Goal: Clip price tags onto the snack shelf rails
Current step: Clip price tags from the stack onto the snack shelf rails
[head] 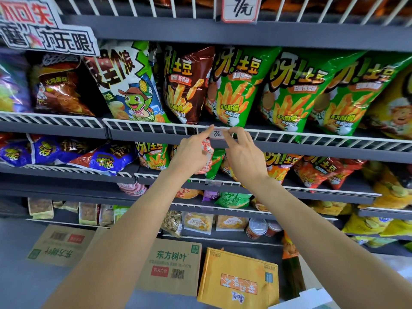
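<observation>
The small white paper price tag with a red border and a handwritten "7" (218,134) sits on the white wire rail (156,128) fronting the grey shelf, just under the brown and green chip bags, and I read its long axis as running left to right along that rail. It lies between my two hands and slightly above them, so both reach up and forward to it. My left hand (191,152) comes in from the tag's left with the index finger stretched out, its tip touching the tag's upper left corner at the rail; the other fingers curl around what looks like a bundle of spare red-and-white tags (207,150) against the palm. My right hand (243,152) closes on the tag's right end, thumb and fingers pinching it narrowly against the wire. The right hand looks the nearer and the one in control, the left only steadying. I judge the tag is partly seated, and the coming move turns on pressing it squarely along the rail so it sits level. Another tag reading "7" (239,8) hangs on the shelf rail above. Below, further snack shelves step down to cardboard cartons (171,268) on the floor.
</observation>
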The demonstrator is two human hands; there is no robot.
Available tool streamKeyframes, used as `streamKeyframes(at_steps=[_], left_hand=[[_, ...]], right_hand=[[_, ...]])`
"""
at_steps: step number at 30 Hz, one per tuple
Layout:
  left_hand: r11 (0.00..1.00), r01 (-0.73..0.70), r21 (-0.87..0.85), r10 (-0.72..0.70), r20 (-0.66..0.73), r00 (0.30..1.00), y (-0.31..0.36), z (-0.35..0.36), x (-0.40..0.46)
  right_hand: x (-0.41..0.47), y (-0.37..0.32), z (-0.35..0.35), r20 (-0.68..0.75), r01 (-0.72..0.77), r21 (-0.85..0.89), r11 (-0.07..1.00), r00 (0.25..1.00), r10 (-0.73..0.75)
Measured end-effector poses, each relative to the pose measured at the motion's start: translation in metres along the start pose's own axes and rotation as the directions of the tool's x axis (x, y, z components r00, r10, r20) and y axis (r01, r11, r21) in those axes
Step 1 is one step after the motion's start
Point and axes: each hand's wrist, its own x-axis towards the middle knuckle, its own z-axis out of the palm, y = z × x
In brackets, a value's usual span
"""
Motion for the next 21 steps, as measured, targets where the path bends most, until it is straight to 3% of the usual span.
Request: streamKeyframes(at_steps=[4, 8, 11, 14, 21], left_hand=[[0.999, 0.002, -0.037, -0.001, 0.034, 0.999, 0.0, -0.006, 0.003], [0.962, -0.012, -0.273, 0.004, -0.03, 1.0, 0.01, 0.001, -0.007], [0.881, 0.012, -0.474, -0.035, -0.039, 0.999, 0.033, 0.009, -0.016], [0.834, -0.008, -0.551, -0.004, -0.02, 1.0, 0.061, 0.019, -0.028], [0.681, 0.037, -0.732, 0.031, 0.08, 0.996, 0.142, 0.066, -0.059]], right_hand=[[-0.002, -0.001, -0.012, 0.129, -0.066, 0.208, 0.976, 0.991, 0.04], [-0.012, -0.002, -0.039, 0.244, -0.248, 0.517, 0.82, 0.96, 0.136], [-0.029, 0.004, -0.063, 0.246, -0.358, 0.578, 0.733, 0.933, 0.262], [-0.05, 0.021, -0.084, 0.202, -0.427, 0.606, 0.671, 0.898, 0.39], [-0.11, 0.084, -0.125, 0.131, -0.471, 0.595, 0.651, 0.856, 0.499]])
